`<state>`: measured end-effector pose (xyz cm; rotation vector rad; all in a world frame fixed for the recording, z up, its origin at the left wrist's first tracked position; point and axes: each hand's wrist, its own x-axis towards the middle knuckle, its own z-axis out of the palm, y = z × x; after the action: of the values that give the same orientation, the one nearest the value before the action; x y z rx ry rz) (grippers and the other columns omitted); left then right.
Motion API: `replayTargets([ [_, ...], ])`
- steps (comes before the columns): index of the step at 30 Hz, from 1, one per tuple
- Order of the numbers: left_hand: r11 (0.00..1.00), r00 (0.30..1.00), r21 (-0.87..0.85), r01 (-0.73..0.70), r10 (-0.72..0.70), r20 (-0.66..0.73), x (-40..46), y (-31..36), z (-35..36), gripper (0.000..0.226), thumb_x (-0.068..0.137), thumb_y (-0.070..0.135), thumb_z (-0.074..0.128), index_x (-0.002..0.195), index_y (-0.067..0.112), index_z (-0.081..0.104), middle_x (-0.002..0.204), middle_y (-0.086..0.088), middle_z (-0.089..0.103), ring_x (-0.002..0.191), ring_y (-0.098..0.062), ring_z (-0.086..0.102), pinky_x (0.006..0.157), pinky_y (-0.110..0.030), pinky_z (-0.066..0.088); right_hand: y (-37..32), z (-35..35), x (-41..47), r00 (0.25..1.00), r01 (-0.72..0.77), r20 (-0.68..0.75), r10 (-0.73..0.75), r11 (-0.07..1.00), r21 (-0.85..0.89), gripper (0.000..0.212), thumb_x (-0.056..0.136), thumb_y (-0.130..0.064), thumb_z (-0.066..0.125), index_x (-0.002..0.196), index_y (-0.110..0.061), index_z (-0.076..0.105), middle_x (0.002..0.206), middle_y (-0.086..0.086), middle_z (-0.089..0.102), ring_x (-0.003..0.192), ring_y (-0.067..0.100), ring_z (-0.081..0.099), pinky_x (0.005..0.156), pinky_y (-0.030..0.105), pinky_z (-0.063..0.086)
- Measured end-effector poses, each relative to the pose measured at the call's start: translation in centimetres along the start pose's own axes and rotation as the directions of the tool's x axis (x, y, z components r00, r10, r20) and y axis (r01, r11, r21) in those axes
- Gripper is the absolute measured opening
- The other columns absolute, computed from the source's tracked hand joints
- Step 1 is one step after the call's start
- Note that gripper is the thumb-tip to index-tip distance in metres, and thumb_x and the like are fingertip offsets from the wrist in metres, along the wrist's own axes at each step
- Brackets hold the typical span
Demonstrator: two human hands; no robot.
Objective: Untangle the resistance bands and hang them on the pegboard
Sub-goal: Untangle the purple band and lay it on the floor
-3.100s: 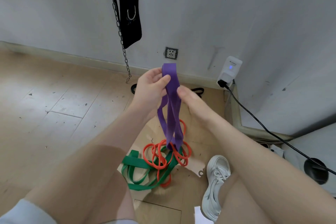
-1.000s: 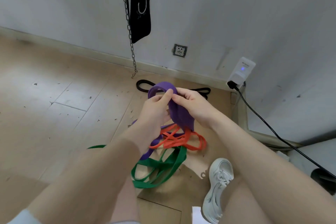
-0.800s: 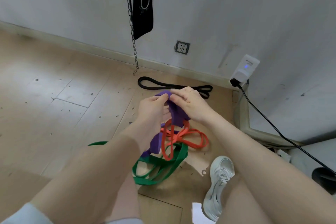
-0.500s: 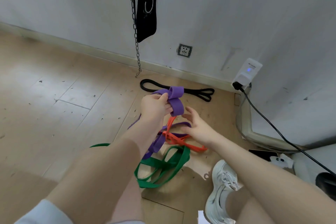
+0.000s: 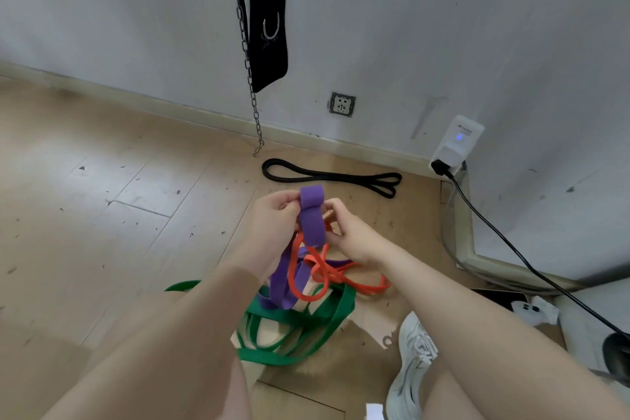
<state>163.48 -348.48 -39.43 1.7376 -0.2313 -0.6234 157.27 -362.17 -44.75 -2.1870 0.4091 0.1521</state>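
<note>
While I crouch over the wooden floor (image 5: pixel 102 215), I count four bands: one purple band (image 5: pixel 311 220), one orange band (image 5: pixel 335 271), one green band (image 5: pixel 300 320) and one black band (image 5: pixel 327 177). My left hand (image 5: pixel 272 232) and my right hand (image 5: pixel 354 235) are both raised in front of me, forearms reaching forward and converging, and each grip pinches the purple band near its folded top, left thumb and fingers pressed on its left edge, right fingertips pressed on its right edge. From between my two grips the purple band hangs down in a flat strip, then runs lower and toward me into the heap below my left wrist. Just under my grips, the orange band loops through the purple one and spreads out on the floor beneath my right wrist. Nearer to me than both grips, the green band lies in several overlapping loops, with the purple and orange ones resting on it. Beyond my grips, well apart from them, the black band lies flat in a long narrow loop near the skirting. Above and beyond my left grip one chain (image 5: pixel 247 54) hangs down the wall beside one black strap (image 5: pixel 269 17). Down to the right of my right forearm I see one white shoe (image 5: pixel 409 368).
</note>
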Motion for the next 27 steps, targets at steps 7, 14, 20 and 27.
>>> replayTargets([
  [7, 0.985, 0.996, 0.157, -0.069, 0.077, -0.041, 0.4, -0.8, -1.5, 0.016, 0.09, 0.03, 0.056, 0.091, 0.024, 0.071, 0.081, 0.001, 0.073, 0.081, -0.021, 0.066, 0.075, -0.03, 0.051, -1.9, -1.7, 0.7, 0.998, 0.051, -0.018, -0.067, 0.879, -0.474, 0.024, 0.094, -0.026, 0.05, 0.111, -0.01, 0.056, 0.105, 0.012, 0.058, 0.1, 0.029, 0.055, 0.082, 0.035, 0.042],
  [14, 0.861, 0.959, 0.499, -0.099, 0.216, -0.183, 2.5, -1.7, -2.0, 0.022, 0.091, 0.009, 0.053, 0.105, 0.01, 0.07, 0.08, 0.003, 0.06, 0.068, -0.008, 0.051, 0.06, -0.015, 0.037, -4.8, -7.0, -1.7, 0.919, 0.269, -0.326, -0.221, 0.957, 0.11, 0.015, 0.097, -0.013, 0.044, 0.097, -0.018, 0.058, 0.083, -0.007, 0.055, 0.081, 0.01, 0.05, 0.073, 0.022, 0.036],
  [20, 0.817, 0.95, 0.576, 0.014, 0.17, -0.263, 3.9, -3.4, -3.6, 0.025, 0.091, 0.006, 0.052, 0.11, 0.007, 0.067, 0.104, -0.014, 0.067, 0.088, -0.026, 0.059, 0.071, -0.028, 0.042, -2.4, -11.2, -3.7, 0.733, 0.494, -0.651, 0.198, 0.503, 0.709, 0.031, 0.1, -0.007, 0.03, 0.076, -0.017, 0.046, 0.052, -0.012, 0.053, 0.055, 0.004, 0.046, 0.063, 0.02, 0.037],
  [27, 0.865, 0.94, 0.444, -0.234, 0.317, -0.124, 1.4, -0.8, -3.5, 0.028, 0.086, 0.009, 0.059, 0.111, 0.019, 0.068, 0.092, 0.0, 0.068, 0.084, -0.016, 0.061, 0.078, -0.03, 0.05, 1.4, -8.3, -3.6, 0.896, -0.307, -0.324, 0.303, 0.951, 0.039, 0.019, 0.092, -0.014, 0.051, 0.075, -0.014, 0.059, 0.077, 0.005, 0.059, 0.075, 0.019, 0.051, 0.067, 0.029, 0.036],
])
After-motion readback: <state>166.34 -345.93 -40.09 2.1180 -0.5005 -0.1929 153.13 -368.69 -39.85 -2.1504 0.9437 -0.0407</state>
